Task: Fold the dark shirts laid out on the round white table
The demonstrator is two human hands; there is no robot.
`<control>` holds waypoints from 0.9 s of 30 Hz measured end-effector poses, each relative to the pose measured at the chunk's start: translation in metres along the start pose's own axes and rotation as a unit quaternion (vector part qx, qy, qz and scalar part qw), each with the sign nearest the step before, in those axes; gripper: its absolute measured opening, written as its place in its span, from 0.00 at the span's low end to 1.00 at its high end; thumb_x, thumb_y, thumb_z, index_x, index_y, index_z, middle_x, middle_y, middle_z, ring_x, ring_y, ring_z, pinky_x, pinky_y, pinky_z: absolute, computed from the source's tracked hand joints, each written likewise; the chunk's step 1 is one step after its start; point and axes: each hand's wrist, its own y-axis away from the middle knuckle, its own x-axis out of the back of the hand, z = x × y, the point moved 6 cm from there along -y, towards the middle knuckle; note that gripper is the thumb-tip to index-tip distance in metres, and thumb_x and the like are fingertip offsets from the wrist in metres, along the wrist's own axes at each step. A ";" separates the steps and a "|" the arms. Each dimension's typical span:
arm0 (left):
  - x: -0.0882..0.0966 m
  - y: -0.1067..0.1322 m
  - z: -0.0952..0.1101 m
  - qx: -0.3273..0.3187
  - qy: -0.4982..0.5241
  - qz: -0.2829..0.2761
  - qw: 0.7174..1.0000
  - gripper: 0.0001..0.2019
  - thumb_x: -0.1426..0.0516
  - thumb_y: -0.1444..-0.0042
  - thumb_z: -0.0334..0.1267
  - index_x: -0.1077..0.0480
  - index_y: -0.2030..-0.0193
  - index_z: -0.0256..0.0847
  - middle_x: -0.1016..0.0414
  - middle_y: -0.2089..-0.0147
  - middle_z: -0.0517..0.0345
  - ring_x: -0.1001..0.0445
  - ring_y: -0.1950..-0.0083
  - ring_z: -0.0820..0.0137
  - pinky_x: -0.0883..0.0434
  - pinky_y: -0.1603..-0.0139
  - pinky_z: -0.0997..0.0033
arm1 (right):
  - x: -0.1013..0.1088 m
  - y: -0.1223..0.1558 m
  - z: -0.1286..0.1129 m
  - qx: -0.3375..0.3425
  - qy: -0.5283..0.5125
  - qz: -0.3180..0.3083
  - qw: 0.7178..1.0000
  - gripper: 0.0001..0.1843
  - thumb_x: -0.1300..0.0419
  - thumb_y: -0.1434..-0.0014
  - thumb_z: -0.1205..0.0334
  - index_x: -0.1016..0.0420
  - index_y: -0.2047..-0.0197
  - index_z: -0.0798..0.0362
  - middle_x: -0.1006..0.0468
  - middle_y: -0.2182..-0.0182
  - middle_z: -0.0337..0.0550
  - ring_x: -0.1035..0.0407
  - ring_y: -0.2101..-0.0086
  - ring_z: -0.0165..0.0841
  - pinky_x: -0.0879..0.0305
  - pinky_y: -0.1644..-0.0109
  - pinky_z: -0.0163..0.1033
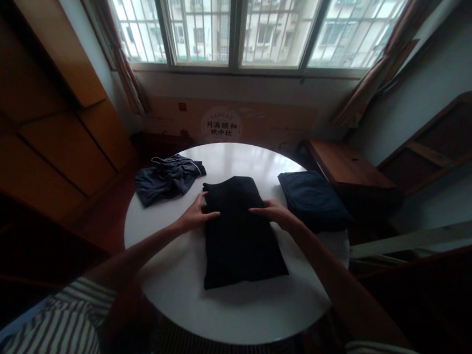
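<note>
One black garment (239,247) lies folded lengthwise at the middle of the round white table (225,330), within easy reach of both my arms. My left hand (195,214) and right hand (272,212) sit apart on its upper part, fingers flat and not gripping, probably to keep the layers from slipping. Off to the left lies a crumpled dark grey garment (167,177); to the right, a folded navy garment (311,198), both clear of my working space.
</note>
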 end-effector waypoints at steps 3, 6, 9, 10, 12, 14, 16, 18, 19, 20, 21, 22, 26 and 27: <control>-0.006 0.007 0.008 -0.064 -0.025 -0.010 0.998 0.45 0.34 0.46 0.46 0.56 0.29 0.47 0.27 0.44 0.44 0.23 0.47 0.57 0.24 0.49 0.54 | -0.001 0.008 -0.002 0.064 -0.072 -0.043 0.994 0.32 0.21 0.65 0.58 0.29 0.58 0.54 0.21 0.69 0.41 0.25 0.68 0.33 0.29 0.66 0.33; -0.010 0.011 0.007 -0.082 -0.064 -0.034 0.994 0.51 0.31 0.51 0.44 0.58 0.27 0.49 0.35 0.36 0.42 0.30 0.38 0.54 0.29 0.40 0.50 | 0.001 0.011 0.007 0.081 -0.105 -0.040 0.990 0.40 0.21 0.64 0.58 0.37 0.51 0.51 0.22 0.71 0.37 0.26 0.71 0.32 0.30 0.70 0.33; -0.010 0.009 0.005 -0.106 -0.066 -0.044 0.991 0.53 0.30 0.54 0.42 0.57 0.27 0.47 0.40 0.32 0.42 0.33 0.36 0.53 0.32 0.36 0.51 | 0.004 0.011 0.010 0.103 -0.113 -0.022 0.988 0.49 0.22 0.62 0.57 0.46 0.43 0.49 0.25 0.73 0.32 0.28 0.76 0.31 0.33 0.75 0.32; -0.010 0.010 0.005 -0.110 -0.052 -0.044 0.992 0.51 0.30 0.53 0.42 0.56 0.28 0.48 0.39 0.33 0.43 0.32 0.36 0.53 0.31 0.37 0.52 | 0.004 0.014 0.008 0.120 -0.118 -0.014 0.986 0.53 0.22 0.61 0.57 0.50 0.40 0.48 0.26 0.74 0.30 0.29 0.76 0.30 0.33 0.75 0.31; -0.009 0.015 0.007 -0.108 -0.016 -0.048 0.993 0.46 0.33 0.49 0.43 0.54 0.29 0.48 0.33 0.38 0.46 0.27 0.42 0.57 0.26 0.43 0.56 | 0.004 0.026 -0.001 0.164 -0.133 -0.006 0.977 0.55 0.24 0.58 0.58 0.55 0.36 0.45 0.26 0.73 0.29 0.28 0.76 0.31 0.31 0.73 0.33; -0.008 0.031 0.016 -0.105 0.017 -0.046 0.993 0.40 0.34 0.46 0.43 0.50 0.32 0.47 0.26 0.48 0.52 0.23 0.51 0.61 0.23 0.52 0.63 | 0.001 0.049 -0.015 0.212 -0.150 -0.011 0.966 0.50 0.26 0.53 0.58 0.52 0.35 0.43 0.25 0.71 0.31 0.26 0.72 0.31 0.28 0.69 0.35; -0.006 0.055 0.035 -0.114 0.034 -0.035 0.992 0.34 0.34 0.46 0.43 0.44 0.36 0.47 0.24 0.56 0.58 0.22 0.59 0.67 0.23 0.60 0.70 | -0.004 0.080 -0.029 0.256 -0.157 -0.023 0.954 0.44 0.27 0.50 0.60 0.47 0.37 0.42 0.23 0.68 0.34 0.25 0.67 0.32 0.27 0.63 0.36; -0.002 0.078 0.060 -0.131 0.030 -0.018 0.991 0.30 0.33 0.46 0.41 0.40 0.39 0.47 0.25 0.61 0.61 0.23 0.64 0.71 0.24 0.65 0.75 | -0.007 0.110 -0.044 0.294 -0.155 -0.031 0.943 0.43 0.27 0.50 0.64 0.44 0.37 0.40 0.22 0.65 0.35 0.26 0.65 0.32 0.27 0.60 0.36; 0.001 0.086 0.073 -0.137 0.025 -0.011 0.990 0.29 0.33 0.47 0.41 0.39 0.41 0.48 0.25 0.62 0.62 0.24 0.65 0.72 0.25 0.66 0.77 | -0.007 0.121 -0.051 0.308 -0.157 -0.029 0.938 0.43 0.27 0.50 0.65 0.44 0.37 0.39 0.22 0.65 0.35 0.26 0.65 0.32 0.27 0.61 0.35; 0.003 0.088 0.084 -0.139 0.021 -0.004 0.990 0.28 0.32 0.47 0.41 0.38 0.41 0.48 0.26 0.63 0.62 0.24 0.66 0.72 0.25 0.67 0.77 | -0.006 0.127 -0.057 0.315 -0.161 -0.024 0.935 0.44 0.27 0.50 0.65 0.44 0.37 0.38 0.23 0.64 0.35 0.26 0.65 0.31 0.27 0.62 0.35; 0.005 0.085 0.091 -0.135 0.020 -0.001 0.991 0.28 0.32 0.47 0.42 0.37 0.42 0.48 0.26 0.64 0.63 0.24 0.67 0.72 0.25 0.68 0.77 | -0.004 0.128 -0.062 0.314 -0.168 -0.015 0.934 0.43 0.28 0.49 0.64 0.44 0.36 0.37 0.23 0.65 0.35 0.26 0.66 0.31 0.27 0.62 0.35; 0.007 0.076 0.095 -0.126 0.025 0.004 0.992 0.29 0.32 0.48 0.42 0.37 0.42 0.47 0.25 0.65 0.63 0.24 0.67 0.72 0.25 0.68 0.77 | -0.002 0.123 -0.065 0.302 -0.175 -0.004 0.937 0.42 0.28 0.49 0.62 0.44 0.36 0.37 0.23 0.65 0.35 0.26 0.67 0.31 0.26 0.63 0.35; 0.015 0.002 0.069 -0.041 0.065 0.058 0.995 0.33 0.32 0.48 0.45 0.40 0.39 0.43 0.24 0.65 0.58 0.23 0.67 0.69 0.26 0.69 0.74 | 0.008 0.061 -0.056 0.147 -0.166 0.063 0.973 0.45 0.30 0.48 0.59 0.48 0.32 0.46 0.24 0.66 0.40 0.25 0.66 0.35 0.25 0.62 0.37; 0.017 -0.016 0.055 -0.007 0.070 0.082 0.994 0.35 0.32 0.48 0.45 0.41 0.38 0.42 0.23 0.65 0.57 0.23 0.68 0.70 0.27 0.70 0.75 | 0.010 0.044 -0.050 0.106 -0.157 0.081 0.979 0.48 0.30 0.48 0.60 0.51 0.31 0.48 0.25 0.66 0.40 0.25 0.66 0.35 0.25 0.62 0.37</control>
